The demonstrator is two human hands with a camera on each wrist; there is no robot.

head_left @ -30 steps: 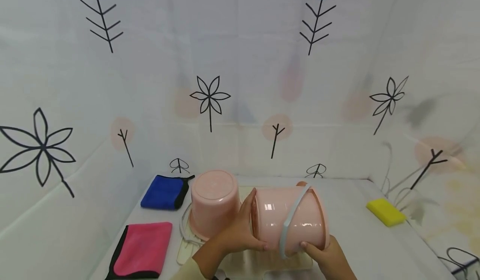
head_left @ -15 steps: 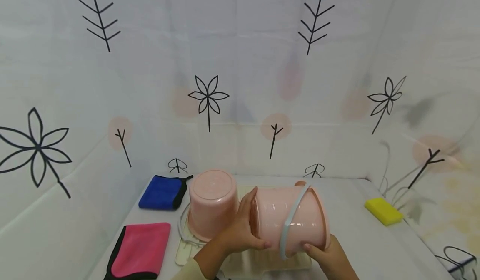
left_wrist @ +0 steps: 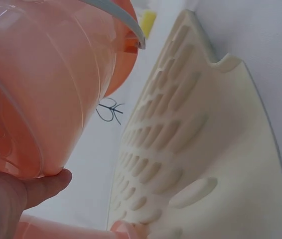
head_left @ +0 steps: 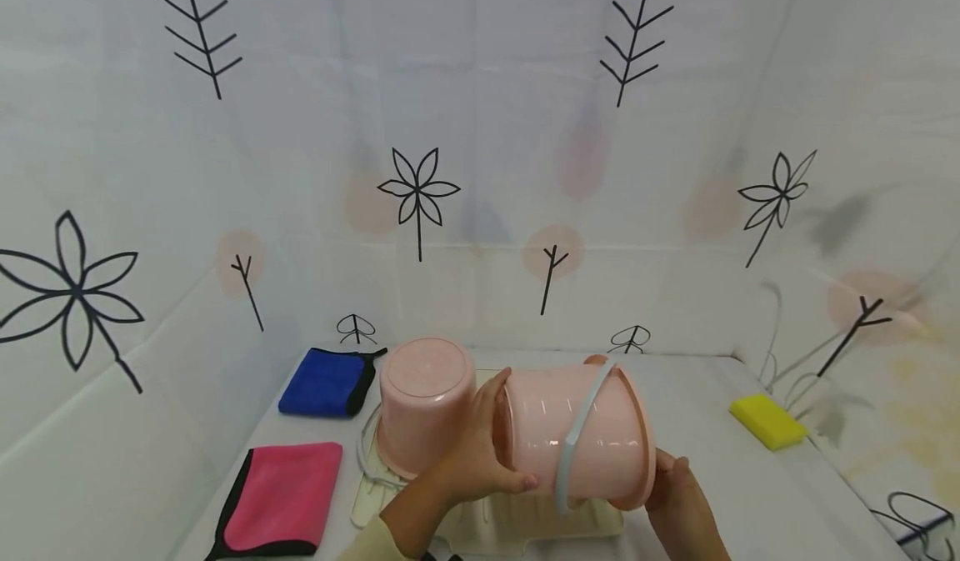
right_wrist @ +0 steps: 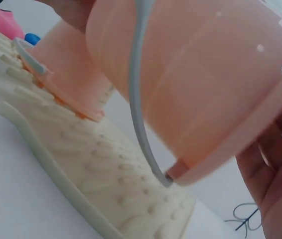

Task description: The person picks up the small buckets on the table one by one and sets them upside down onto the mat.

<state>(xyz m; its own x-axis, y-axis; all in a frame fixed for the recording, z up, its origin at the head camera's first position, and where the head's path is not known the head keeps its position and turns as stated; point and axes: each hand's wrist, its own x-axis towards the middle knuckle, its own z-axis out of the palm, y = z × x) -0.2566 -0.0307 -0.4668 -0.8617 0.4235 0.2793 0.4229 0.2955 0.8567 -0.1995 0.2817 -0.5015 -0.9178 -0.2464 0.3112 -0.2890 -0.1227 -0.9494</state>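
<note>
A pale pink bucket with a grey-blue handle lies sideways in the air above a cream draining tray, its mouth to the right. My left hand grips its base end, thumb underneath and fingers up along the bottom; the left wrist view shows the thumb against the base edge. At the mouth, my right hand touches the rim with its fingers, thumb off the bucket wall. A second pink bucket stands upside down on the tray's left part.
To the left lie a folded blue cloth with black edging and a pink cloth. A yellow sponge sits near the right edge of the white table. Patterned curtain surrounds the table.
My right thumb has come off the bucket's outer wall, and the right hand has shifted right to the rim. The bucket has tilted slightly; my left hand keeps its grip.
</note>
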